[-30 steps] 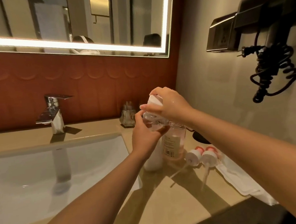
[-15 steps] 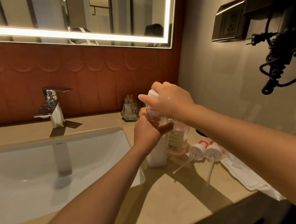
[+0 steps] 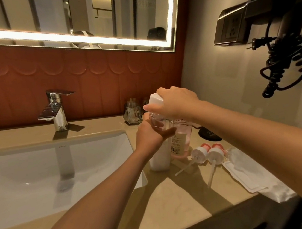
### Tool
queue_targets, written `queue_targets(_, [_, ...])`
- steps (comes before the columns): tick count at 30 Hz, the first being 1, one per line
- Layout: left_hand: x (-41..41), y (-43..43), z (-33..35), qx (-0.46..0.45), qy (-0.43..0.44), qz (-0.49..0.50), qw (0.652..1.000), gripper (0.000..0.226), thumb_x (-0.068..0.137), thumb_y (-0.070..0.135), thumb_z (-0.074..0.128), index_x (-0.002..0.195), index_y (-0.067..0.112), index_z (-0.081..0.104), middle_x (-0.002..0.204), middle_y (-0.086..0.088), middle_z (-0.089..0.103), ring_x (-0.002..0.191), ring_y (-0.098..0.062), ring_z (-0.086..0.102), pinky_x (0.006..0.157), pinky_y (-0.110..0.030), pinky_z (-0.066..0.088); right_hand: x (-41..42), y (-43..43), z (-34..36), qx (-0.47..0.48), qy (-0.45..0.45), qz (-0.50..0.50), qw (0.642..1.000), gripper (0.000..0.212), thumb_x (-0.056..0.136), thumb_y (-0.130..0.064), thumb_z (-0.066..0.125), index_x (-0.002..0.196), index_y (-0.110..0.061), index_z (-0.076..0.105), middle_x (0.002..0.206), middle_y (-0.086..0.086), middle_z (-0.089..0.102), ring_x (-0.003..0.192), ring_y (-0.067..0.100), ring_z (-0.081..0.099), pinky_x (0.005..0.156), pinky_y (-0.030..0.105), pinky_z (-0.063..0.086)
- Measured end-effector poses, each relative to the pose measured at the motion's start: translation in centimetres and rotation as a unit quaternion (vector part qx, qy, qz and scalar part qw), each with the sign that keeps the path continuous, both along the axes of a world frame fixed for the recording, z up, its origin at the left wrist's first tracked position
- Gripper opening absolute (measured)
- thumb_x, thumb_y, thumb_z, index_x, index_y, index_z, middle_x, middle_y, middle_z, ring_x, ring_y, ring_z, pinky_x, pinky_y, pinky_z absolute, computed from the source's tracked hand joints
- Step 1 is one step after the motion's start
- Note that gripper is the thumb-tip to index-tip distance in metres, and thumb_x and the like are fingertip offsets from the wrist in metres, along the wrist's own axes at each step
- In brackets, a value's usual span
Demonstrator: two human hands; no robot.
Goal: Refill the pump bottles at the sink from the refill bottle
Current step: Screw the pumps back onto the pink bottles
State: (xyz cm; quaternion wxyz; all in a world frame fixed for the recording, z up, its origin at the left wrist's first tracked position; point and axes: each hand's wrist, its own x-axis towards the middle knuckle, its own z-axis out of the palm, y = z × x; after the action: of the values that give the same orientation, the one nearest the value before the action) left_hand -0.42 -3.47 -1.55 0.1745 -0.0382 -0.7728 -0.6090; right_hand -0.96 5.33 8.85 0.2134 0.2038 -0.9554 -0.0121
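Two hands meet over the counter (image 3: 173, 200) just right of the sink (image 3: 42, 180). Right hand (image 3: 178, 102) is wrapped around an upturned clear refill bottle (image 3: 156, 119), white cap end (image 3: 154, 100) uppermost and tilted toward the camera. Left hand (image 3: 152, 134) is closed around the lower part of that bottle and the top of a white pump bottle (image 3: 160, 159) standing beneath it on the counter; whether the two openings touch cannot be told, the fingers cover the join. A second pump bottle (image 3: 178, 143), clear with pink liquid and a printed label, stands touching the white one on its right.

Two pump heads (image 3: 207, 153), white with red collars, lie side by side on the counter just right of the bottles, dip tubes pointing toward the camera. A white cloth (image 3: 254, 176) lies beside them, near the counter's front edge.

A chrome tap (image 3: 57, 112) stands behind the sink. A glass tumbler (image 3: 132, 114) sits against the red wall panel, behind the hands. A lit mirror (image 3: 82, 19) hangs above. A hairdryer (image 3: 280, 9) with a coiled cord is mounted on the right wall.
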Motion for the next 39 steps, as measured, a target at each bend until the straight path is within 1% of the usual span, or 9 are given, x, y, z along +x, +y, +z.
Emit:
queue_targets(4, [0.3, 0.1, 0.2, -0.026, 0.014, 0.001, 1.000, 0.061, 0.069, 0.034, 0.080, 0.115, 0.024, 0.042, 0.097, 0.004, 0.058, 0.087, -0.010, 0.057, 0.067, -0.023, 0.047, 0.1, 1.2, 1.0, -0.082, -0.098, 0.104, 0.986, 0.061, 0.081, -0.061, 0.056, 0.130, -0.026, 0.047, 0.111, -0.003, 0.050, 0.096, 0.014, 0.046, 0.072, 0.027, 0.042])
queue_targets(11, [0.5, -0.2, -0.1, -0.032, 0.015, -0.009, 0.999, 0.060, 0.070, 0.030, 0.080, 0.112, 0.028, 0.037, 0.100, 0.002, 0.057, 0.090, -0.014, 0.059, 0.068, -0.025, 0.048, -0.4, 2.7, 2.7, -0.100, -0.257, 0.194, 0.942, 0.055, 0.083, -0.037, 0.065, 0.134, -0.035, 0.045, 0.137, -0.004, 0.043, 0.109, 0.011, 0.041, 0.080, 0.020, 0.042])
queue_targets(15, [0.4, -0.3, -0.7, -0.036, 0.006, -0.014, 0.999, 0.066, 0.067, 0.030, 0.082, 0.117, 0.025, 0.039, 0.100, 0.003, 0.059, 0.091, -0.013, 0.060, 0.079, -0.031, 0.053, -0.7, 2.5, 4.1, -0.075, -0.338, 0.178, 0.921, 0.055, 0.083, -0.032, 0.065, 0.134, -0.042, 0.043, 0.146, -0.006, 0.036, 0.116, 0.014, 0.042, 0.094, 0.031, 0.043])
queue_targets(23, [0.4, -0.4, -1.2, -0.048, 0.003, -0.018, 0.999, 0.064, 0.067, 0.029, 0.082, 0.111, 0.030, 0.035, 0.096, 0.008, 0.056, 0.085, -0.005, 0.057, 0.068, -0.019, 0.046, -0.8, 2.3, 4.6, -0.049, -0.324, 0.157, 0.932, 0.052, 0.085, -0.031, 0.064, 0.132, -0.041, 0.045, 0.137, -0.005, 0.044, 0.113, 0.015, 0.045, 0.090, 0.028, 0.044])
queue_targets(30, [0.4, -0.1, -1.0, -0.037, -0.005, -0.018, 0.999, 0.067, 0.069, 0.034, 0.080, 0.119, 0.024, 0.037, 0.104, 0.005, 0.054, 0.089, -0.010, 0.053, 0.064, -0.016, 0.041, 0.8, 0.7, 4.1, -0.040, -0.307, 0.063, 0.949, 0.079, 0.082, -0.067, 0.040, 0.147, -0.029, 0.015, 0.153, 0.002, 0.025, 0.135, 0.027, 0.034, 0.102, 0.043, 0.042])
queue_targets(33, [0.5, -0.2, -1.2, -0.027, 0.001, -0.025, 0.999, 0.071, 0.068, 0.032, 0.081, 0.124, 0.024, 0.037, 0.112, 0.005, 0.056, 0.092, -0.009, 0.054, 0.075, -0.022, 0.046, 1.0, -0.1, 3.6, 0.043, -0.219, 0.038, 0.974, 0.072, 0.085, -0.062, 0.046, 0.140, -0.019, 0.033, 0.124, 0.005, 0.051, 0.098, 0.021, 0.058, 0.074, 0.028, 0.052])
queue_targets(35, [0.6, -0.2, -1.2, -0.026, -0.002, -0.029, 0.999, 0.072, 0.068, 0.029, 0.081, 0.126, 0.024, 0.037, 0.111, 0.006, 0.056, 0.088, -0.006, 0.055, 0.075, -0.023, 0.046, 1.1, -0.1, 3.5, 0.021, -0.200, 0.045, 0.978, 0.064, 0.084, -0.053, 0.056, 0.136, -0.019, 0.040, 0.105, 0.003, 0.050, 0.077, 0.015, 0.056, 0.054, 0.022, 0.053])
queue_targets(37, [0.5, -0.2, -1.2, -0.031, -0.004, -0.027, 0.999, 0.074, 0.068, 0.031, 0.080, 0.127, 0.023, 0.037, 0.113, 0.005, 0.056, 0.090, -0.009, 0.055, 0.076, -0.025, 0.046, 1.0, 0.2, 3.6, 0.000, -0.212, 0.065, 0.975, 0.061, 0.083, -0.044, 0.062, 0.136, -0.022, 0.040, 0.109, 0.001, 0.046, 0.085, 0.017, 0.054, 0.054, 0.022, 0.054])
queue_targets(39, [0.6, -0.2, -1.1, -0.033, -0.010, -0.024, 0.999, 0.076, 0.067, 0.035, 0.080, 0.128, 0.023, 0.036, 0.113, 0.002, 0.057, 0.094, -0.013, 0.056, 0.076, -0.028, 0.047, 0.8, 0.4, 3.8, 0.000, -0.227, 0.085, 0.970, 0.060, 0.082, -0.038, 0.065, 0.135, -0.025, 0.040, 0.118, 0.001, 0.045, 0.099, 0.019, 0.051, 0.066, 0.026, 0.057])
